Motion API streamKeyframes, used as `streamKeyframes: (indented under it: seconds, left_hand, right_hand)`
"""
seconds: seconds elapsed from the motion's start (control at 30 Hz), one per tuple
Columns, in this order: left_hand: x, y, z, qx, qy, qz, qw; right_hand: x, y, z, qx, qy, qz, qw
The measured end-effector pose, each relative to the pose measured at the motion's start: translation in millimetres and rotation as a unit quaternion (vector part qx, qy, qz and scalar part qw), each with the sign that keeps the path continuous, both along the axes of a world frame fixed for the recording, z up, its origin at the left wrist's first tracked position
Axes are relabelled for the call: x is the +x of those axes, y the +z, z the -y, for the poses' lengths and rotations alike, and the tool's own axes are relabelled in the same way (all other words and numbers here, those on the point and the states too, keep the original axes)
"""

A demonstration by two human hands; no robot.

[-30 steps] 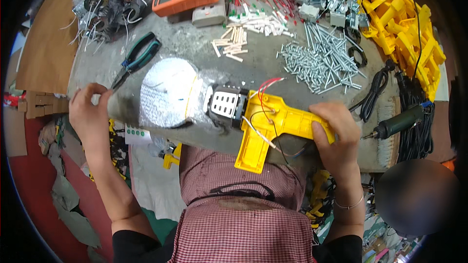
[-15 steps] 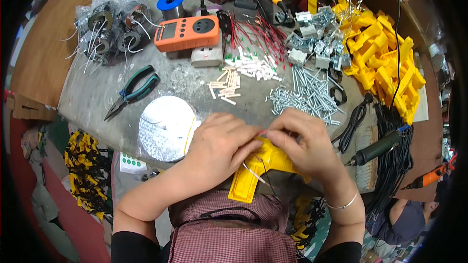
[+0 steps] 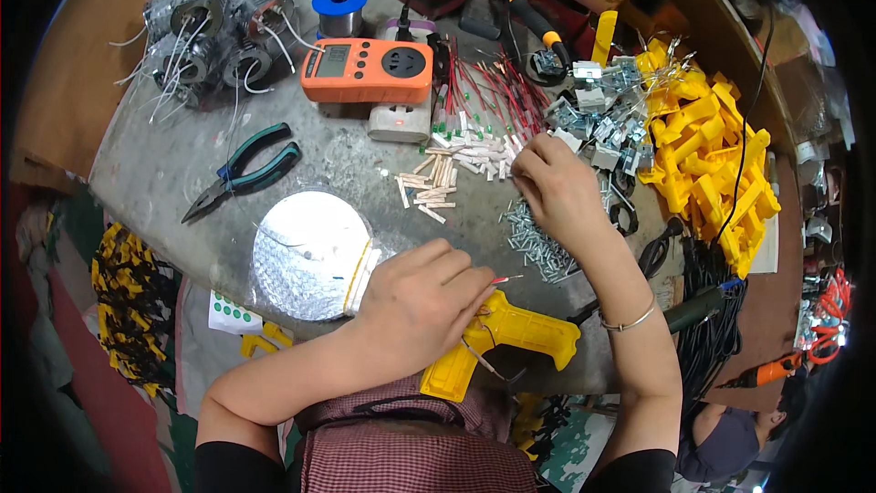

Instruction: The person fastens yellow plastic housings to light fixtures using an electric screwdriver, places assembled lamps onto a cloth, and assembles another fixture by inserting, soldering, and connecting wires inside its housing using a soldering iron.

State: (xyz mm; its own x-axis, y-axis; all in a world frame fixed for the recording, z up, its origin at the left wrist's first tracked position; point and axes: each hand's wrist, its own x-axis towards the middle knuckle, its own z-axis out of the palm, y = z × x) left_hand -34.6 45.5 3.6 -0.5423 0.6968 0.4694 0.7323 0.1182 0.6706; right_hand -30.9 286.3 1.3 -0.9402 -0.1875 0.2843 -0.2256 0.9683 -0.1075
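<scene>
My left hand (image 3: 429,299) closes over a yellow plastic housing (image 3: 525,324) at the table's front edge; its fingers hide part of it. A short red wire with a bare tip (image 3: 504,280) pokes out by my left fingertips. A dark wire and a pale sleeved one hang from the housing. My right hand (image 3: 558,184), with a bracelet on its wrist, reaches over the table, fingers curled together at the right side of the white sleeves (image 3: 484,153). What those fingers pinch, if anything, is hidden. Red wires (image 3: 497,82) lie just beyond it, and a heap of screws (image 3: 538,246) lies below it.
An orange meter (image 3: 367,71) stands behind wooden-coloured sticks (image 3: 429,187). Pliers (image 3: 242,169) and a round foil-like disc (image 3: 310,251) lie left. Yellow housings (image 3: 712,164) are piled right, near metal switch parts (image 3: 607,119) and a soldering iron (image 3: 693,309). A person sits at lower right.
My right hand has left the yellow housing and moved up and away to the white sleeves. My left hand stays on the housing, whose right arm now shows. The view has shifted slightly.
</scene>
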Motion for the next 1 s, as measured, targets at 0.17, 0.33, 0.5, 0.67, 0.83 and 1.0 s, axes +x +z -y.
streamKeyframes:
  seconds: [0.17,0.33,0.5,0.67,0.83,1.0]
  left_hand:
    - [-2,-2,0,0.010,0.007,0.008,1.000]
    - [-1,1,-1,0.005,0.000,0.009,1.000]
    - [0,3,-2,-0.007,-0.002,0.006,1.000]
    - [1,4,-1,-0.014,-0.001,0.009,1.000]
    - [1,2,0,-0.013,-0.004,0.001,1.000]
    - [0,-1,0,-0.014,-0.008,0.002,1.000]
  right_hand:
    - [24,20,15,-0.249,-0.052,0.069,0.965]
    - [70,44,34,-0.537,-0.121,0.237,0.801]
    - [85,39,31,-0.670,-0.095,0.216,0.704]
    - [89,33,35,-0.681,-0.086,0.207,0.697]
    - [87,38,46,-0.646,-0.094,0.213,0.727]
    - [82,45,52,-0.534,-0.071,0.175,0.824]
